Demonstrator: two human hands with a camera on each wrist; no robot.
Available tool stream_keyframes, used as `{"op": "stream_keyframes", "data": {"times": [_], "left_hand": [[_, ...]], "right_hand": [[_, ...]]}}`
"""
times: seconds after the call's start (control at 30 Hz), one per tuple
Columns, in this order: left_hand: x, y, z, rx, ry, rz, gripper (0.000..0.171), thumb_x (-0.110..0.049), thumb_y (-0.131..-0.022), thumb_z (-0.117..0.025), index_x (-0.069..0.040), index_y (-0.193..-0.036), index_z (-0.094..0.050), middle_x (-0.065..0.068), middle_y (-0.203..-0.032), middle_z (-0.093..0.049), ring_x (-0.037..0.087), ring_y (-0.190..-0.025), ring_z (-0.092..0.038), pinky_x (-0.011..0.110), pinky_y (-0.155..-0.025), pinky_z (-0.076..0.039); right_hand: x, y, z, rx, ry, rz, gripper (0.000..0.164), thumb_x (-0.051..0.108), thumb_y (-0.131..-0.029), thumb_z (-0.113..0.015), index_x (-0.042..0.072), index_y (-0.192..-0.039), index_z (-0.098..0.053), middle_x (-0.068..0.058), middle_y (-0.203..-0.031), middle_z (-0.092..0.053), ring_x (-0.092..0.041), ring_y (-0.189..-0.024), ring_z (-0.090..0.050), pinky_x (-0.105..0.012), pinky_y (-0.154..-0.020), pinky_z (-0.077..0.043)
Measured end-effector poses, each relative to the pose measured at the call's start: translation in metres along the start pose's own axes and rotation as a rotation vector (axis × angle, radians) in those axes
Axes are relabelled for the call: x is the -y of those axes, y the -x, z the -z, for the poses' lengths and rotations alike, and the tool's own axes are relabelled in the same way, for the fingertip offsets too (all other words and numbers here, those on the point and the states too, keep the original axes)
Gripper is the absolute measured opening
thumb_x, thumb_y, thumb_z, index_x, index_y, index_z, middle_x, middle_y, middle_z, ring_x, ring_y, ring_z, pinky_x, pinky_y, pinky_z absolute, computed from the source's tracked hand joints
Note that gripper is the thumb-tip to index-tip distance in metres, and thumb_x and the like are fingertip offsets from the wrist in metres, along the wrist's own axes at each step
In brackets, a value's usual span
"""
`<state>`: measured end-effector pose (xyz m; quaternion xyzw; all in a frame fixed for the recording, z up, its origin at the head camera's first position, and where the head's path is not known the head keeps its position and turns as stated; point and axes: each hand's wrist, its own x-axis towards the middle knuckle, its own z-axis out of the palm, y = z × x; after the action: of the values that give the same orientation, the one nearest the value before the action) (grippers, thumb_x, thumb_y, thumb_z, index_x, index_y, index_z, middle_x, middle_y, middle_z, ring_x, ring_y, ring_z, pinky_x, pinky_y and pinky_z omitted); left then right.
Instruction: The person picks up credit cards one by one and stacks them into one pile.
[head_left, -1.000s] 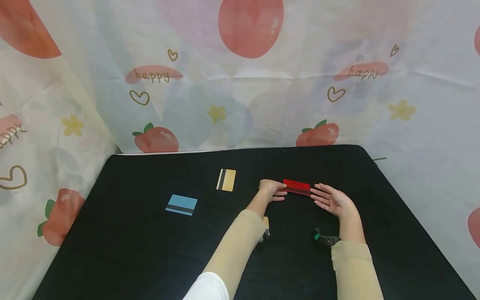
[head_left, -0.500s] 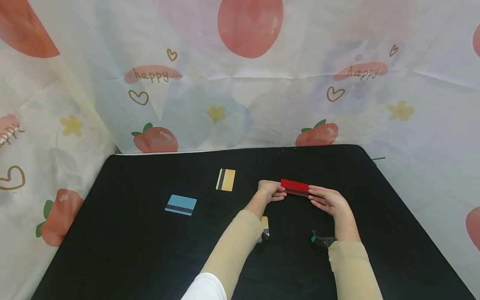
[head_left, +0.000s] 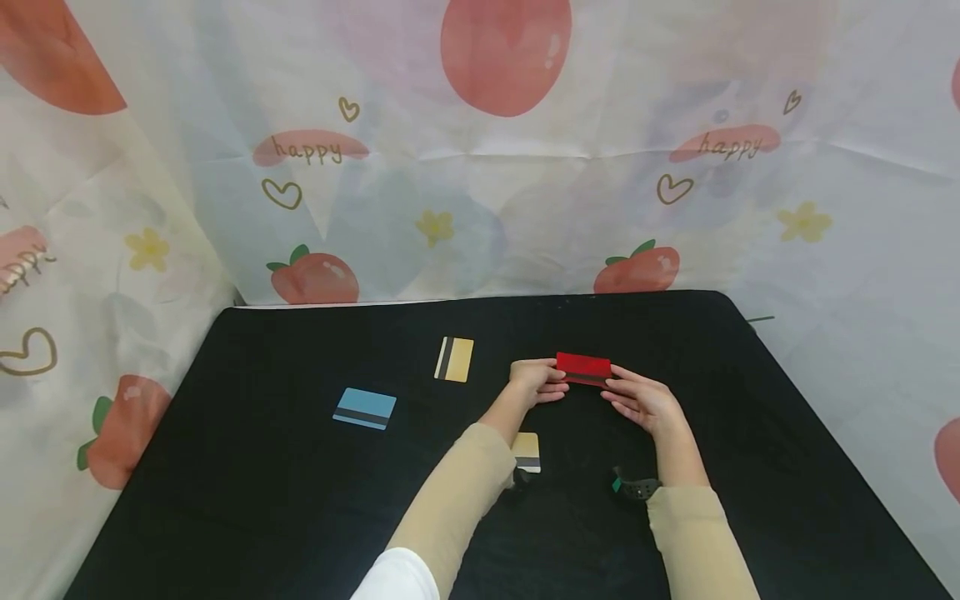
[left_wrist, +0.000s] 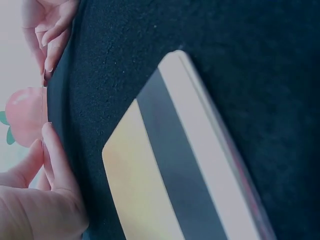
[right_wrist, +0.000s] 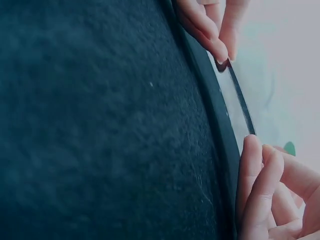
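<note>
A red card [head_left: 583, 367] with a dark stripe is held level above the black table, between my two hands. My left hand [head_left: 536, 382] pinches its left end between thumb and fingers. At its right end, my right hand [head_left: 642, 398] pinches it, the lower fingers loosely extended. Both wrist views show the card edge-on, as a thin line [right_wrist: 241, 100] in the right wrist view. A gold card [head_left: 528, 451] with a dark stripe lies near my left wrist, partly hidden by the sleeve. In the left wrist view this gold card [left_wrist: 145, 175] looks thick-edged, perhaps a stack.
Another gold card [head_left: 454, 360] lies toward the back of the black table [head_left: 247, 500]. A blue card [head_left: 364, 408] lies left of it and nearer. A patterned curtain [head_left: 525, 200] hangs behind the table and down its sides. Each wrist wears a dark strap [head_left: 637, 488].
My right hand has closed in on the red card's right end and now pinches it. The card has shifted a little left and up with both hands, uncovering more of the near gold card.
</note>
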<state>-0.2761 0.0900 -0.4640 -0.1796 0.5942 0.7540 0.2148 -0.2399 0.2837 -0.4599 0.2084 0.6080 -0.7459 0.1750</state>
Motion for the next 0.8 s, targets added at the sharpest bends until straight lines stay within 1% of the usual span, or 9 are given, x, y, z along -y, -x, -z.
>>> {"op": "stream_keyframes", "data": {"times": [0.1, 0.13, 0.17, 0.3, 0.4, 0.6, 0.8], "left_hand": [[-0.001, 0.006, 0.004, 0.007, -0.011, -0.019, 0.036, 0.004, -0.079, -0.066, -0.005, -0.113, -0.065, 0.013, -0.089, -0.069, 0.021, -0.068, -0.068, 0.034, -0.066, -0.057], [-0.001, 0.008, 0.005, 0.008, -0.015, -0.02, 0.036, 0.003, -0.079, -0.066, -0.006, -0.113, -0.065, 0.013, -0.09, -0.069, 0.021, -0.069, -0.068, 0.034, -0.067, -0.057], [0.002, 0.003, 0.007, 0.016, -0.009, -0.013, 0.037, 0.003, -0.078, -0.067, -0.007, -0.113, -0.065, 0.013, -0.089, -0.069, 0.021, -0.069, -0.068, 0.034, -0.066, -0.057], [0.002, 0.006, 0.013, 0.014, 0.002, -0.006, 0.036, 0.003, -0.077, -0.067, -0.008, -0.112, -0.066, 0.013, -0.085, -0.069, 0.021, -0.067, -0.068, 0.033, -0.063, -0.057], [0.002, 0.009, 0.019, 0.018, 0.001, -0.018, 0.036, 0.003, -0.078, -0.067, -0.007, -0.112, -0.066, 0.012, -0.083, -0.069, 0.02, -0.064, -0.068, 0.032, -0.06, -0.057], [0.0, 0.019, 0.032, 0.028, 0.002, -0.045, 0.036, 0.001, -0.082, -0.063, -0.006, -0.117, -0.063, 0.011, -0.085, -0.07, 0.02, -0.067, -0.068, 0.031, -0.061, -0.057], [0.001, 0.031, 0.046, 0.013, -0.01, -0.064, 0.034, -0.002, -0.085, -0.061, -0.006, -0.118, -0.062, 0.013, -0.087, -0.069, 0.021, -0.069, -0.069, 0.03, -0.062, -0.056]], "right_hand": [[0.0, 0.002, -0.004, -0.02, 0.003, 0.002, 0.056, 0.01, -0.094, -0.05, 0.011, -0.144, -0.026, 0.008, -0.075, -0.069, -0.007, -0.07, -0.067, -0.017, -0.063, -0.054], [-0.001, 0.003, -0.006, -0.026, 0.007, 0.002, 0.055, 0.011, -0.094, -0.05, 0.011, -0.144, -0.027, 0.009, -0.075, -0.069, -0.007, -0.07, -0.067, -0.017, -0.063, -0.054], [-0.001, 0.004, -0.008, -0.031, 0.008, 0.003, 0.054, 0.011, -0.094, -0.05, 0.011, -0.143, -0.028, 0.009, -0.075, -0.069, -0.007, -0.07, -0.067, -0.017, -0.064, -0.054], [-0.004, 0.008, -0.015, -0.032, 0.001, 0.014, 0.054, 0.009, -0.093, -0.051, 0.011, -0.143, -0.03, 0.008, -0.076, -0.068, -0.009, -0.071, -0.067, -0.02, -0.067, -0.055], [-0.005, 0.011, -0.02, -0.024, -0.005, 0.02, 0.054, 0.008, -0.093, -0.051, 0.01, -0.143, -0.03, 0.007, -0.077, -0.068, -0.01, -0.072, -0.068, -0.022, -0.068, -0.055], [-0.009, 0.016, -0.031, -0.016, 0.021, 0.032, 0.056, 0.009, -0.091, -0.055, 0.009, -0.142, -0.032, 0.005, -0.078, -0.069, -0.01, -0.072, -0.068, -0.023, -0.068, -0.055], [-0.013, 0.018, -0.043, -0.013, 0.05, 0.045, 0.053, 0.009, -0.091, -0.054, 0.01, -0.141, -0.035, 0.005, -0.079, -0.069, -0.011, -0.073, -0.068, -0.024, -0.069, -0.055]]}}
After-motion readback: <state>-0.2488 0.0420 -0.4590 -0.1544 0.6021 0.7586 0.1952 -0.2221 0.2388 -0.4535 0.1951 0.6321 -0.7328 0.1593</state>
